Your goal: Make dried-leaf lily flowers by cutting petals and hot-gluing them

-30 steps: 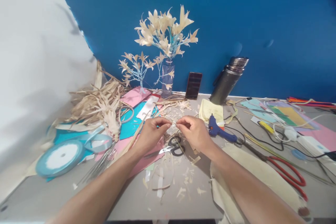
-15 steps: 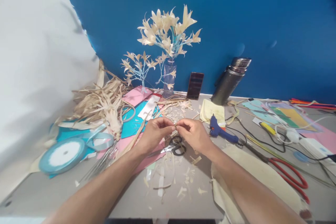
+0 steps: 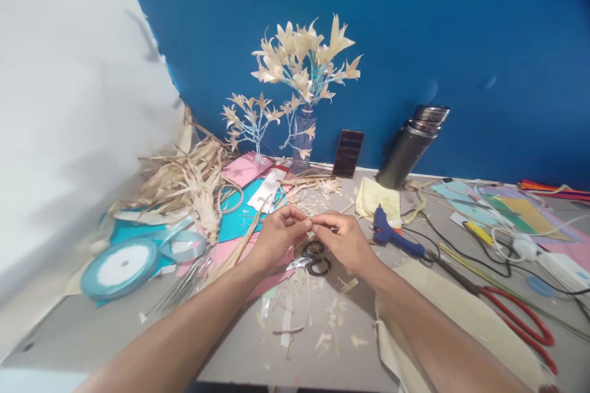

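Observation:
My left hand (image 3: 282,234) and my right hand (image 3: 342,238) meet fingertip to fingertip above the middle of the table. Both are closed in a pinch. Whatever lies between the fingertips is too small and too covered to name. Just beneath them rest black-handled scissors (image 3: 318,259), blades toward the left, among pale cut scraps (image 3: 332,313). To the right of my right hand lies a blue glue gun (image 3: 391,233). Pink and blue sheets (image 3: 236,221) spread out on the left side of my left hand.
Cream flowers with blue stems (image 3: 306,61) stand in a clear bottle (image 3: 304,141). A phone (image 3: 348,153) and a dark flask (image 3: 410,147) lean by the wall. Dried husks (image 3: 184,175), a blue ribbon roll (image 3: 120,267) and thin wires (image 3: 184,282) lie left; red-handled scissors (image 3: 520,316) lie right.
The whole view has shifted slightly, so everything appears a little further right and lower. Both hands keep their fingertips together, with only a small shift of the fingers.

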Tool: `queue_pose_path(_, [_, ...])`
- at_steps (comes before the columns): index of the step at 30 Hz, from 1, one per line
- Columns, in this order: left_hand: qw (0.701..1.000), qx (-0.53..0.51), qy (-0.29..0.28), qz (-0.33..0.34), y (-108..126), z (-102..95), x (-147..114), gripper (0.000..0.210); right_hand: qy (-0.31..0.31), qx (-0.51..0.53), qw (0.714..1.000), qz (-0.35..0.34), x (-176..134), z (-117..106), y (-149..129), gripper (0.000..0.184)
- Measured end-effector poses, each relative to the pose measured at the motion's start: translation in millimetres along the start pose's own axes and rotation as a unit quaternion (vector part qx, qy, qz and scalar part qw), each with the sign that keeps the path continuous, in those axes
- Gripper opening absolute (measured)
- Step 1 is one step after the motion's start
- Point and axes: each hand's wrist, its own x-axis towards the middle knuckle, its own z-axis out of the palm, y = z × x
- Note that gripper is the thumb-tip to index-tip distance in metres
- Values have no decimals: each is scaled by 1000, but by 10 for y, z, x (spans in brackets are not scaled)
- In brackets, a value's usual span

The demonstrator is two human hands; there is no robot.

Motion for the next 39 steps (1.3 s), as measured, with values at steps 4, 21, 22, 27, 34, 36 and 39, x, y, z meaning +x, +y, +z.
queue_pose_path(4, [999, -30, 33, -13, 38, 8, -3, 29, -7, -30, 1000, 5, -5, 12, -9, 25])
queue_pose_path(21, [998, 48, 1, 30, -4, 39, -43, 17, 23, 130, 981, 139, 52, -55, 45, 27])
queue_pose_path(22, [1000, 26, -11, 10, -7, 32, -36, 18, 30, 138, 980, 140, 54, -58, 43, 28])
queue_pose_path(27, [989, -88, -75, -91, -22, -19, 4, 28, 40, 142, 980, 134, 54, -61, 28, 32])
queue_pose_path(34, [988, -112, -65, -79, -5, -39, 6, 27, 40, 138, 983, 118, 44, -60, 30, 29])
queue_pose_path(36, [989, -120, -58, -71, -18, -34, 2, 30, 48, 152, 980, 123, 46, -51, 45, 29])
queue_pose_path(39, [988, -123, -62, -76, -49, -18, -3, 33, 62, 157, 978, 120, 44, -29, 61, 29])
